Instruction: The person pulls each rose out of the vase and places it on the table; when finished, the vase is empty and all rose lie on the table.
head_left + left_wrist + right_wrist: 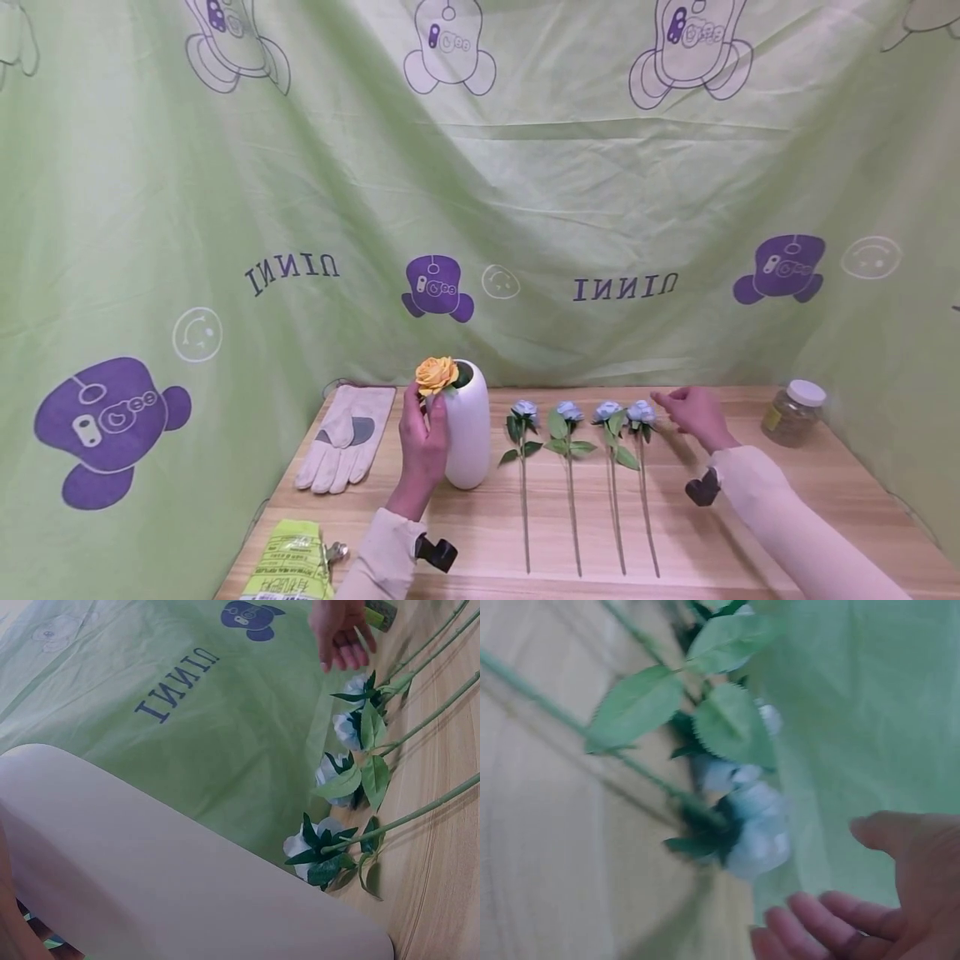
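A yellow rose leans over the rim of a tall white vase. My left hand is at the vase's left side, its fingers and thumb pointing up just below the bloom. In the left wrist view the vase covers much of that hand. Several pale blue roses lie in a row to the right of the vase, stems toward me. Close to the bloom of the rightmost blue rose is my right hand. In the right wrist view this hand has its thumb and fingers apart, with nothing between them.
A pair of work gloves lies at the left of the wooden table. Nearer stands a green-yellow packet beside a small metal object. At the right is a jar with a white lid. Green printed cloth hangs behind.
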Tool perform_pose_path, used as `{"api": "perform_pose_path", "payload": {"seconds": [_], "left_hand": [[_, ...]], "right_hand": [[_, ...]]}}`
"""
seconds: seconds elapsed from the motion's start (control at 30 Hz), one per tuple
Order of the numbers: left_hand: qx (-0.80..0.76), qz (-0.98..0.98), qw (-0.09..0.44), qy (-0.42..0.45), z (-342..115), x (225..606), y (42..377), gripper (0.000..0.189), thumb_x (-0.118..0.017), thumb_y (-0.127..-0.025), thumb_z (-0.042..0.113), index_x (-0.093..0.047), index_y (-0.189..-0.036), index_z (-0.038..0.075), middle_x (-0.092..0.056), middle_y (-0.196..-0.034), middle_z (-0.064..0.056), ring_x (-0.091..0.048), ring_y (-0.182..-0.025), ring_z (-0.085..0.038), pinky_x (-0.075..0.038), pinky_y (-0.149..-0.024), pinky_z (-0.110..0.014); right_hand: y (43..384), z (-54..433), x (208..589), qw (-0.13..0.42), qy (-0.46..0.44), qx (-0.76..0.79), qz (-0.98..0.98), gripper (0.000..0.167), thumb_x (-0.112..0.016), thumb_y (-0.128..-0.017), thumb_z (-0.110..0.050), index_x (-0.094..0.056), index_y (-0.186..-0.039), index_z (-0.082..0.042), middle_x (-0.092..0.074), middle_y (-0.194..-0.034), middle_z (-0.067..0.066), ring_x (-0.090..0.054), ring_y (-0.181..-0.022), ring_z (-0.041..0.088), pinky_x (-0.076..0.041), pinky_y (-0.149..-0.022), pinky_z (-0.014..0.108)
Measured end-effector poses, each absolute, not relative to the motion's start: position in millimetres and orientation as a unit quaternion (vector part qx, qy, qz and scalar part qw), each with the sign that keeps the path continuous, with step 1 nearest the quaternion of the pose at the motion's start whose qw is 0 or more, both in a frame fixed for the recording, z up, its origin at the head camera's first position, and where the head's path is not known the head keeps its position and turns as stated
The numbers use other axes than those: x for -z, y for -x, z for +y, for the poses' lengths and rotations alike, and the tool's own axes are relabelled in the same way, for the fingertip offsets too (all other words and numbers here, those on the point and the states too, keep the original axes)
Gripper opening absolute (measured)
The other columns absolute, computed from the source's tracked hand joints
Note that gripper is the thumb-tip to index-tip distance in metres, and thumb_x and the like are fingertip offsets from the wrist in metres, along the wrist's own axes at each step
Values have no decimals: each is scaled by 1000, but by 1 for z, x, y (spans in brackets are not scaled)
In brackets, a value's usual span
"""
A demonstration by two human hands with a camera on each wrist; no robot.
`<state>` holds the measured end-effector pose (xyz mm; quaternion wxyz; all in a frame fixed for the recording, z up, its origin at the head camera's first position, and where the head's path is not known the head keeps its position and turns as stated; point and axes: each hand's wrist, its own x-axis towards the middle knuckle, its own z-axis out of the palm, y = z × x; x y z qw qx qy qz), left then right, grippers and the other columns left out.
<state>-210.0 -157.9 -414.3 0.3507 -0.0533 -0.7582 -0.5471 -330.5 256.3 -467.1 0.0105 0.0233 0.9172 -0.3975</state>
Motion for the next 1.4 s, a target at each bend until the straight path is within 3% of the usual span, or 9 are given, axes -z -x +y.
{"api": "perform_pose_path", "payload": {"seconds": [0.1, 0.23, 0.37, 0.47, 0.53, 0.7, 0.83, 1.17, 1.4], "left_hand": [[546, -760, 348, 54, -155, 405, 203, 41, -50, -99, 7, -45, -137, -9, -57, -133, -30, -55, -124, -37, -47, -102, -52], [540, -765, 347, 50, -156, 406, 204, 41, -50, -99, 6, -45, -135, -10, -58, -131, -30, -56, -122, -36, -48, -101, -51], [537, -764, 354, 46, -161, 424, 219, 41, -50, -98, 5, -45, -136, -9, -57, -131, -29, -55, -123, -36, -47, -101, -51], [536, -761, 362, 45, -165, 436, 227, 41, -50, -99, 6, -45, -137, -6, -58, -131, -28, -55, -123, -34, -47, -100, -51], [536, -758, 368, 50, -166, 438, 229, 40, -51, -99, 8, -46, -137, -4, -59, -131, -26, -56, -123, -32, -48, -100, -50], [534, -757, 371, 60, -168, 440, 230, 40, -51, -100, 12, -47, -137, 2, -61, -131, -20, -56, -122, -27, -49, -100, -46], [530, -760, 370, 62, -168, 440, 229, 39, -51, -100, 15, -47, -137, 1, -61, -131, -19, -56, -122, -27, -49, -99, -46], [528, -760, 374, 64, -167, 441, 229, 39, -50, -101, 15, -47, -137, 0, -61, -130, -20, -57, -120, -27, -50, -97, -45], [532, -759, 370, 62, -167, 440, 229, 39, -51, -100, 15, -47, -137, 1, -60, -130, -20, -56, -122, -26, -49, -99, -48]], "right_hand": [[333, 251, 457, -50, -15, 426, 903, 51, -57, -101, -33, -60, -123, 12, -68, -106, 32, -68, -76, 23, -62, -72, 40], [338, 241, 444, -120, 3, 477, 871, 41, -58, -100, -24, -62, -122, 10, -69, -110, 32, -67, -70, 5, -61, -69, 27], [337, 229, 425, -149, 15, 512, 846, 37, -62, -99, -24, -65, -120, 6, -75, -98, 17, -66, -66, -4, -56, -62, 17], [333, 215, 408, -144, 26, 542, 828, 38, -65, -97, -25, -65, -120, 5, -75, -89, -1, -67, -67, -4, -55, -60, 17], [329, 204, 397, -141, 38, 560, 815, 40, -66, -96, -26, -64, -121, 5, -74, -87, -6, -69, -69, -1, -56, -62, 18], [319, 173, 375, -142, 83, 579, 799, 41, -70, -94, -28, -65, -120, 4, -74, -97, 8, -73, -76, 7, -58, -67, 18], [314, 152, 361, -145, 129, 579, 792, 42, -72, -93, -31, -65, -119, 1, -73, -104, 13, -72, -78, 7, -59, -70, 19], [302, 106, 335, -149, 229, 589, 761, 31, -74, -90, -13, -66, -117, 0, -71, -111, 21, -70, -90, 7, -59, -80, 19], [296, 77, 325, -108, 284, 584, 753, 39, -76, -87, -11, -64, -122, 1, -69, -118, 22, -71, -104, 28, -59, -86, 23]]}}
